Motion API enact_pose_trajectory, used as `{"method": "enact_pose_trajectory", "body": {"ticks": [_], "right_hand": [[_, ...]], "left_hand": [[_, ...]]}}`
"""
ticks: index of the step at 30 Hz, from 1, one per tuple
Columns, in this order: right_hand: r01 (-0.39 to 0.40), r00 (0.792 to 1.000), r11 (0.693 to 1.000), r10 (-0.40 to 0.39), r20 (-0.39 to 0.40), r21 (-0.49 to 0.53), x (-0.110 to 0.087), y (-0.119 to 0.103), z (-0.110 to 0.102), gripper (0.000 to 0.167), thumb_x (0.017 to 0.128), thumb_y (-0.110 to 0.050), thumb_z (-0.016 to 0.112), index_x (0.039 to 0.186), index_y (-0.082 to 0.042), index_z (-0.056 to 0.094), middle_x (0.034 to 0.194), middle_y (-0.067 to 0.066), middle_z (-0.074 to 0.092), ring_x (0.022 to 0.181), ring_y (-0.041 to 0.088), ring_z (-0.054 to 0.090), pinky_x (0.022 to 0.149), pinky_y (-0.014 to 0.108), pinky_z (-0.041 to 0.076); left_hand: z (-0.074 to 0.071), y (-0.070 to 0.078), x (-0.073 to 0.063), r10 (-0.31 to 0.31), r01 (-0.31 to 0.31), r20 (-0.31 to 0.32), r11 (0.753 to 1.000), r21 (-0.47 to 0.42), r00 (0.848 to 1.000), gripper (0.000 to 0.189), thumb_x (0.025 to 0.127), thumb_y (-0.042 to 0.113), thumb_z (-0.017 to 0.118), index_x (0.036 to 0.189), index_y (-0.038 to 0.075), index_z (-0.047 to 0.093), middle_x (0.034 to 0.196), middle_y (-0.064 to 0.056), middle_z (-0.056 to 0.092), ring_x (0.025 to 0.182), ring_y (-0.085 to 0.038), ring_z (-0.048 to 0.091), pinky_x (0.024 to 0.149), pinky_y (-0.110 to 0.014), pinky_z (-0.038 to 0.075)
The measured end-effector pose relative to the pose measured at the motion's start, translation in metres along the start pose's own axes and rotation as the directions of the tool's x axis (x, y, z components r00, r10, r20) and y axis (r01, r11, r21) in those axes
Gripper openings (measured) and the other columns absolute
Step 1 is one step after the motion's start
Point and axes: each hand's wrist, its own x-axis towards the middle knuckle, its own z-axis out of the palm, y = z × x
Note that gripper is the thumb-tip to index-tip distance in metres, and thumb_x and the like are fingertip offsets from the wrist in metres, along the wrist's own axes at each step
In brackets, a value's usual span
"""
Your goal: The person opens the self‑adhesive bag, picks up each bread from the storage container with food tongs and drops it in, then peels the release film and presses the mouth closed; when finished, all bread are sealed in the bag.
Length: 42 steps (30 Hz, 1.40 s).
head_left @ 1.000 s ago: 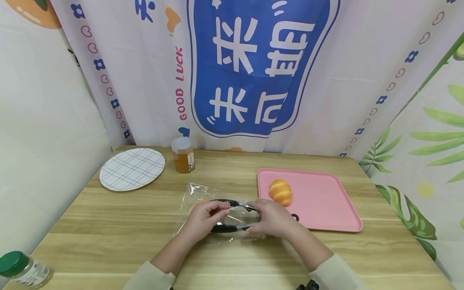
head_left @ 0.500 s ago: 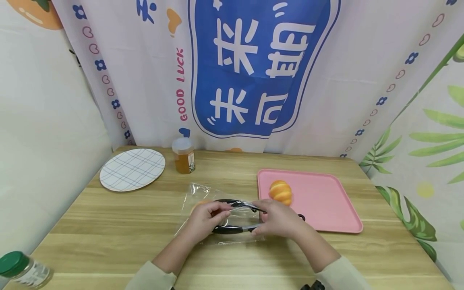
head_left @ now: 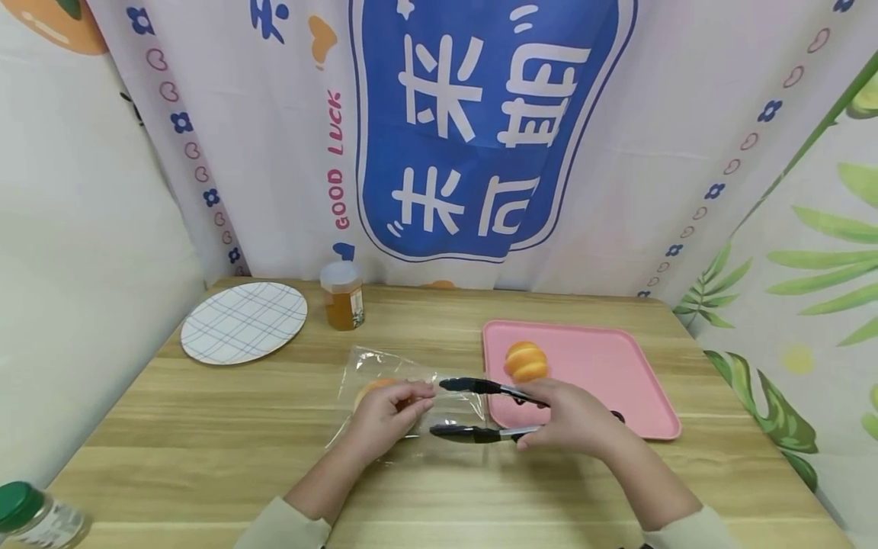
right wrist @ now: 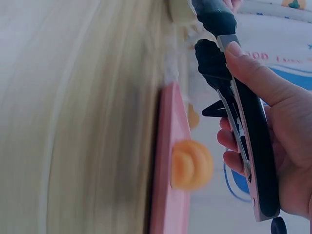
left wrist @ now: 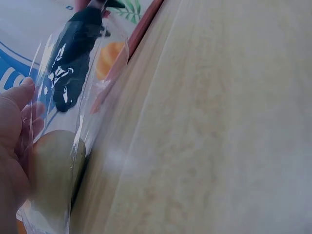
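Note:
My left hand pinches the edge of a clear plastic bag with its thumb and fingers. Inside the bag lies a rounded, tan, bun-like piece, partly hidden by that hand in the head view. Black-and-silver tongs are in my right hand, gripped around their arms. Their two black heads stand apart, pointing left, and overlap the bag's right end in the head view. A golden croissant-shaped bread sits on a pink tray, just beyond the right hand.
At the back left are a white plate with blue lines and a jar of amber contents. A green-capped bottle stands at the front left. A printed cloth hangs behind the wooden table.
My right hand has moved right with the tongs, drawing their heads away from the left fingers and the bun-like piece. The left hand stays at the bag, almost in place.

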Motion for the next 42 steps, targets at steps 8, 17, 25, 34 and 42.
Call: {"method": "enact_pose_trajectory", "body": {"ticks": [8, 17, 25, 34, 42], "right_hand": [[-0.012, 0.999, 1.0, 0.011, -0.043, -0.026, -0.029, 0.03, -0.028, 0.082, 0.065, -0.05, 0.086, 0.132, -0.009, 0.06, 0.124, 0.008, 0.067, 0.109, 0.027, 0.065, 0.094, 0.05, 0.054], [-0.118, 0.991, 0.992, 0.115, -0.071, -0.047, -0.035, 0.074, -0.053, 0.093, 0.069, -0.049, 0.085, 0.139, 0.001, 0.049, 0.133, 0.023, 0.059, 0.118, 0.042, 0.059, 0.095, 0.059, 0.049], [-0.156, 0.988, 0.985, 0.157, -0.003, -0.074, -0.022, 0.104, -0.066, 0.103, 0.069, -0.048, 0.085, 0.144, 0.006, 0.039, 0.14, 0.032, 0.049, 0.126, 0.051, 0.048, 0.098, 0.064, 0.045], [-0.152, 0.987, 0.986, 0.156, 0.044, -0.071, -0.003, 0.116, -0.067, 0.101, 0.069, -0.044, 0.086, 0.144, 0.006, 0.04, 0.142, 0.032, 0.046, 0.128, 0.053, 0.045, 0.101, 0.066, 0.042], [-0.151, 0.986, 0.987, 0.154, 0.062, -0.05, 0.004, 0.115, -0.067, 0.093, 0.072, -0.04, 0.085, 0.141, 0.006, 0.044, 0.137, 0.031, 0.052, 0.123, 0.051, 0.051, 0.099, 0.063, 0.046]], "left_hand": [[0.001, -0.001, 0.001, -0.002, 0.001, -0.013, 0.999, -0.032, 1.0, 0.014, 0.086, 0.012, 0.074, 0.099, 0.007, 0.075, 0.109, -0.006, 0.075, 0.11, -0.024, 0.069, 0.091, -0.027, 0.057], [0.0, 0.001, 0.001, -0.023, 0.022, -0.033, 0.999, -0.03, 0.999, 0.012, 0.086, 0.012, 0.075, 0.097, 0.008, 0.076, 0.107, -0.003, 0.076, 0.107, -0.021, 0.07, 0.087, -0.023, 0.058], [0.0, 0.001, 0.0, -0.031, 0.029, -0.04, 0.999, -0.036, 0.999, 0.012, 0.085, 0.01, 0.074, 0.096, 0.008, 0.076, 0.108, -0.003, 0.075, 0.107, -0.021, 0.07, 0.088, -0.023, 0.058], [-0.001, -0.001, -0.001, -0.006, 0.005, -0.015, 1.0, -0.025, 1.0, 0.014, 0.086, 0.012, 0.074, 0.099, 0.007, 0.075, 0.111, -0.006, 0.074, 0.107, -0.023, 0.07, 0.091, -0.028, 0.057], [-0.001, -0.001, -0.001, -0.018, 0.018, -0.024, 1.0, -0.016, 1.0, 0.014, 0.087, 0.013, 0.073, 0.099, 0.008, 0.075, 0.11, -0.003, 0.075, 0.109, -0.022, 0.069, 0.096, -0.034, 0.055]]}}
